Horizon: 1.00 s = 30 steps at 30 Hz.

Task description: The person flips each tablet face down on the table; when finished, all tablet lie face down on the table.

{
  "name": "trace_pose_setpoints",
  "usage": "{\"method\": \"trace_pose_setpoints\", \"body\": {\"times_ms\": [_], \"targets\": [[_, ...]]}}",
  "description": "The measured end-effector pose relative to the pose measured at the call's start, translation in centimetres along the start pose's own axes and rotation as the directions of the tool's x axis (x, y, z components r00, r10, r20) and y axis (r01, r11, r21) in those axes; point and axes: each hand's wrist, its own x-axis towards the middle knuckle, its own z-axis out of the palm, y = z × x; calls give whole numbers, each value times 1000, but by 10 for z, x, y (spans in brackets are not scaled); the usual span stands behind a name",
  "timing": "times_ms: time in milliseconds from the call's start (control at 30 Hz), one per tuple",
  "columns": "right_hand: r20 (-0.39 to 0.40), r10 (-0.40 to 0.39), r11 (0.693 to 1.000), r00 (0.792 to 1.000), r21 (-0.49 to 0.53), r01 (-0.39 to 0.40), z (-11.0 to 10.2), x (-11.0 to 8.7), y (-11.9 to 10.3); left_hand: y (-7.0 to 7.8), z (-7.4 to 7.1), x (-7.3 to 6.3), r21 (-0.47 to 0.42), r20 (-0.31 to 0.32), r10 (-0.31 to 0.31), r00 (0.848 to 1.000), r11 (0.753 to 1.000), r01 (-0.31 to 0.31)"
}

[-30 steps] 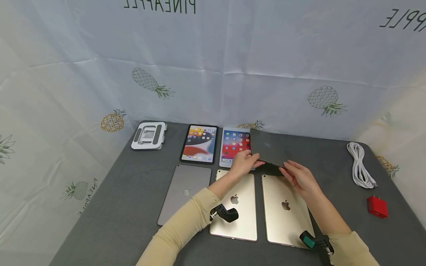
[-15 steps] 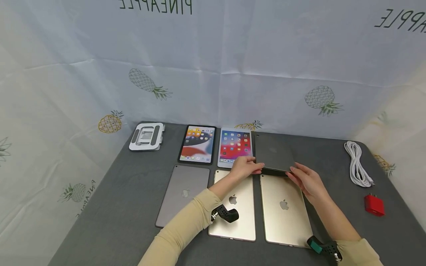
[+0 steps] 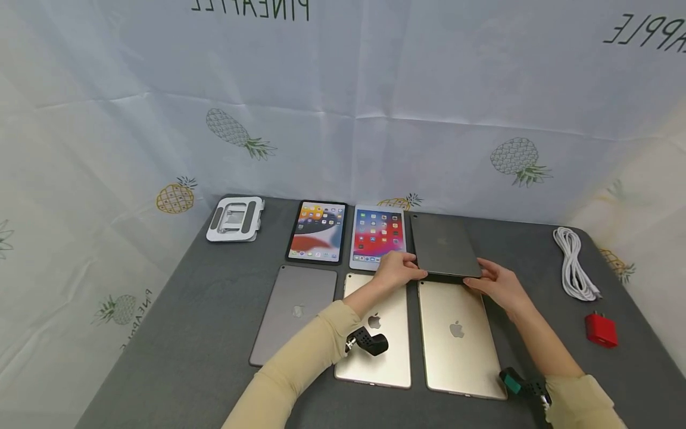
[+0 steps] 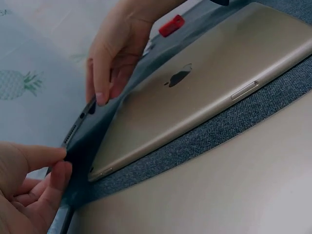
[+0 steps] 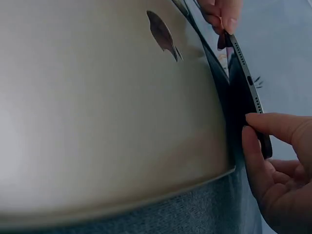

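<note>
Both hands pinch the near edge of a dark grey tablet (image 3: 446, 245), back side up at the back of the table. My left hand (image 3: 398, 271) holds its near left corner and my right hand (image 3: 502, 290) its near right corner. That edge is raised off the table; its port and speaker holes show in the right wrist view on the tablet's rim (image 5: 249, 80). Just in front lies a gold tablet (image 3: 461, 351), back up. A second gold tablet (image 3: 377, 363) lies partly under my left forearm. Left of the held tablet is a white-framed tablet (image 3: 378, 233), screen lit.
A black-framed tablet (image 3: 317, 232) with a lit screen and a grey tablet (image 3: 300, 292) lie to the left. A folded white stand (image 3: 234, 219) sits at the back left. On the right are a coiled white cable (image 3: 576, 265) and a red charger plug (image 3: 601, 330).
The dark grey tablet has moved right and toward me, off the white-framed tablet's right side, and its near edge has come lower. Both hands keep their pinch.
</note>
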Motion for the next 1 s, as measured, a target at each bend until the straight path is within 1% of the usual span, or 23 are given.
{"method": "trace_pose_setpoints", "body": {"times_ms": [67,167,233,300,367,500,633,833,900,1000], "targets": [[-19,-24,997,1000,-71,23,-2,2,2,0,1,2,17,0,2,1000,1000,-2],[-47,-73,982,996,-180,64,-4,6,3,0,3,5,57,-8,22,1000,998,-22],[-52,-98,971,994,-224,84,-5,8,3,-1,4,6,91,-16,39,999,995,-38],[-58,-103,963,993,-255,85,-6,10,4,-1,4,7,125,-21,59,998,991,-56],[-50,-93,964,994,-254,77,-6,11,5,-1,5,8,157,-18,70,997,985,-66],[-33,-55,977,998,-209,47,-6,11,7,-1,5,10,222,7,95,995,970,-94],[-28,-45,984,999,-171,40,-5,11,8,1,5,12,259,27,115,993,959,-119],[-23,-48,983,999,-181,43,-5,11,8,1,5,13,311,23,152,988,938,-152],[-18,-53,981,998,-187,48,-5,11,8,1,5,12,312,24,159,987,937,-158],[-10,-51,982,999,-183,48,-4,10,9,-1,4,12,283,30,159,987,945,-161]]}}
